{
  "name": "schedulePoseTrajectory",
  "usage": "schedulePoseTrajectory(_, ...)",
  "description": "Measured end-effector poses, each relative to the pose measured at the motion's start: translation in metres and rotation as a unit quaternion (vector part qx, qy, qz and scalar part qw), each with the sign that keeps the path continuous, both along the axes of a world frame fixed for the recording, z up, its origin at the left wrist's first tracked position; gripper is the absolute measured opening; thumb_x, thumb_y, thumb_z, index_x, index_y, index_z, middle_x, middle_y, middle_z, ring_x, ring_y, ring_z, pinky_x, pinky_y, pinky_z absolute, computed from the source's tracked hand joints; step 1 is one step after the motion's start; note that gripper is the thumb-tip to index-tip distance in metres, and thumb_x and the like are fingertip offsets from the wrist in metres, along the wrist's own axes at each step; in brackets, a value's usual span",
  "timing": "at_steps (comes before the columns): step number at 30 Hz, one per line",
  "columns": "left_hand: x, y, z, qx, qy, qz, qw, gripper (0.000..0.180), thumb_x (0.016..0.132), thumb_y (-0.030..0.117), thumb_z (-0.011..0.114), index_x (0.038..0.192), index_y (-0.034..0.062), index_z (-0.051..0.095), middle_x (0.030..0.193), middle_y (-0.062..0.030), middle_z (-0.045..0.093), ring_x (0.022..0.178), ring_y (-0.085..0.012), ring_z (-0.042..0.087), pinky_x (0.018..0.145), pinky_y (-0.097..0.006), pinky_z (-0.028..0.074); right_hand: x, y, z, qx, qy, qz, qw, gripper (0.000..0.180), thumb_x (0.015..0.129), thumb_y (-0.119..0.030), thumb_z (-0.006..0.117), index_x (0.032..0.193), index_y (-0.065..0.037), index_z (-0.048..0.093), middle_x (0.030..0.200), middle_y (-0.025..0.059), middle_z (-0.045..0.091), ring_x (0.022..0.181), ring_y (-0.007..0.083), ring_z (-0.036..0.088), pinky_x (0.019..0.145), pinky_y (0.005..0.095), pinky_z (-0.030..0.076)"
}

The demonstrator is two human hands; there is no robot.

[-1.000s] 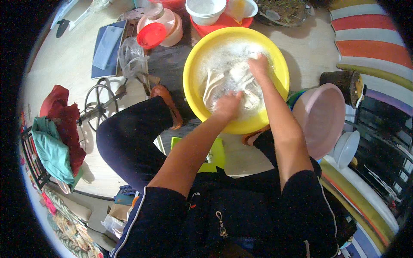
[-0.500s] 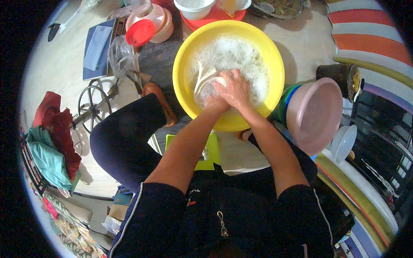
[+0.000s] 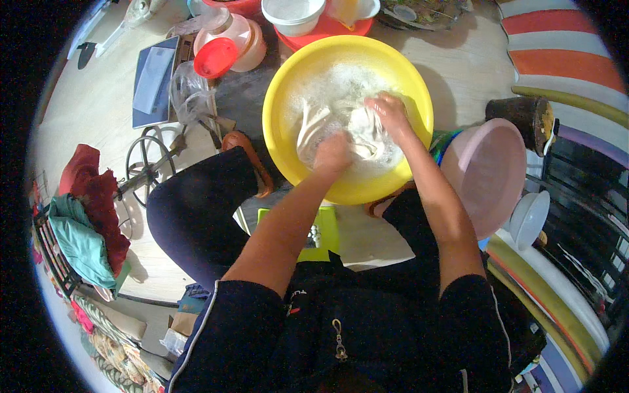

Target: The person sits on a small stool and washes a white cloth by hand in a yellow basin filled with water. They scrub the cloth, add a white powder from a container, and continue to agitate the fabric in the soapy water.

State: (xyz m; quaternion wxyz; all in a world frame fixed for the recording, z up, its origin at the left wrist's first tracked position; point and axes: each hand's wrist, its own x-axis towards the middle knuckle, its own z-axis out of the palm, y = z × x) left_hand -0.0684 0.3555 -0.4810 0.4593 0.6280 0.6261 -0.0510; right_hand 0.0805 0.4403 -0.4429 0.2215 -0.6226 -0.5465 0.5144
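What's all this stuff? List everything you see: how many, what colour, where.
Large basin: one, yellow, upper centre
Suds: one patch, white, in large basin
Wet cloth: pieces uncountable, off-white, among suds
Tilted basin: one, pink, right
Small bowl: one, pale, far right
Tub: one, white, top
Lid: one, red, upper left
Container: one, pinkish, behind lid
Plastic bag: one, see-through, upper left
Spoked wheel: one, dark, left
Heaped cloths: two, red and green, far left
Flat piece: one, lime green, between the legs
Striped fabric: one, multicoloured, upper right
Smaller clutter: uncountable, mixed, edges
Legs: two, dark-trousered, lower middle
Left hand: one, bare, in large basin
Right hand: one, bare, on wet cloth
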Motion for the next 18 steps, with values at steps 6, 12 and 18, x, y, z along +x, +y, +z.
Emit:
schedulePoseTrajectory(6,0.003,0.003,0.028,-0.027,-0.062,0.125,0.99,0.041,0.07,0.011,0.06,0.108,0.0022,0.05,0.106,-0.0227,0.056,0.102,-0.0343,0.055,0.085,-0.042,0.045,-0.003,-0.071,0.007,0.328,-0.157,0.171,0.916,0.014,0.066,-0.018,0.064,0.069,-0.006,0.058,0.107,0.0093,0.052,0.108,0.03,0.043,0.089,0.0442,0.035)
schedulePoseTrajectory(12,0.002,0.002,0.021,-0.039,-0.028,-0.002,0.999,0.054,0.074,0.003,0.05,0.125,-0.001,0.031,0.113,-0.0245,0.05,0.105,-0.0371,0.051,0.087,-0.042,0.043,-0.031,-0.036,-0.036,0.026,-0.281,0.123,0.951,0.025,0.071,-0.028,0.059,0.08,-0.004,0.059,0.109,0.0193,0.053,0.104,0.0351,0.049,0.09,0.0413,0.039)
schedulePoseTrajectory(18,0.005,-0.027,0.02,0.149,0.036,-0.087,0.984,0.075,0.072,0.001,0.054,0.137,0.0079,0.017,0.13,-0.0238,0.027,0.099,-0.0431,0.052,0.081,-0.05,0.045,-0.043,0.042,-0.061,-0.053,-0.337,0.089,0.936,0.051,0.08,-0.041,0.049,0.115,-0.003,0.054,0.118,0.0227,0.051,0.109,0.0359,0.049,0.093,0.0415,0.039)
